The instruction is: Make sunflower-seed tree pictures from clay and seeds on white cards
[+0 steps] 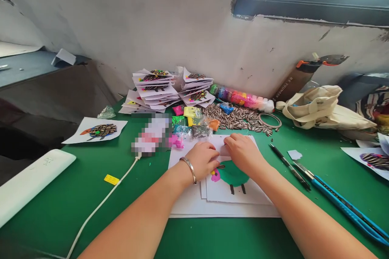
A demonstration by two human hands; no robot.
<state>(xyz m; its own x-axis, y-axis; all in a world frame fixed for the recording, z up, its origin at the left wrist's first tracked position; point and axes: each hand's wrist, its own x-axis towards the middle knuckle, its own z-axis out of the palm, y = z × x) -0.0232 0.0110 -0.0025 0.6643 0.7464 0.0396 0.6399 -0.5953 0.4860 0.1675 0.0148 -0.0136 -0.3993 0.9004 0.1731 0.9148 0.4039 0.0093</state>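
A white sheet [258,195] lies in front of me with a bird on it: a green clay body [235,176], a pink head [215,175], a yellow beak and two black legs. One sunflower seed [221,166] rests on the green near the head. My left hand [203,158] is over the sheet's left side, fingers curled together beside the bird's head. At the upper edge of the green, my right hand [243,151] has its fingers bent and pressed together, fingertips pointing left. Whatever either hand holds is hidden by the fingers.
Behind the sheet are a pile of sunflower seeds [243,118], bagged clay [193,112] and stacked seed pictures [154,93]. A pen [288,166] and a blue utility knife [343,204] lie right. A white cable [100,198] runs along the left. A cloth bag [322,109] stands back right.
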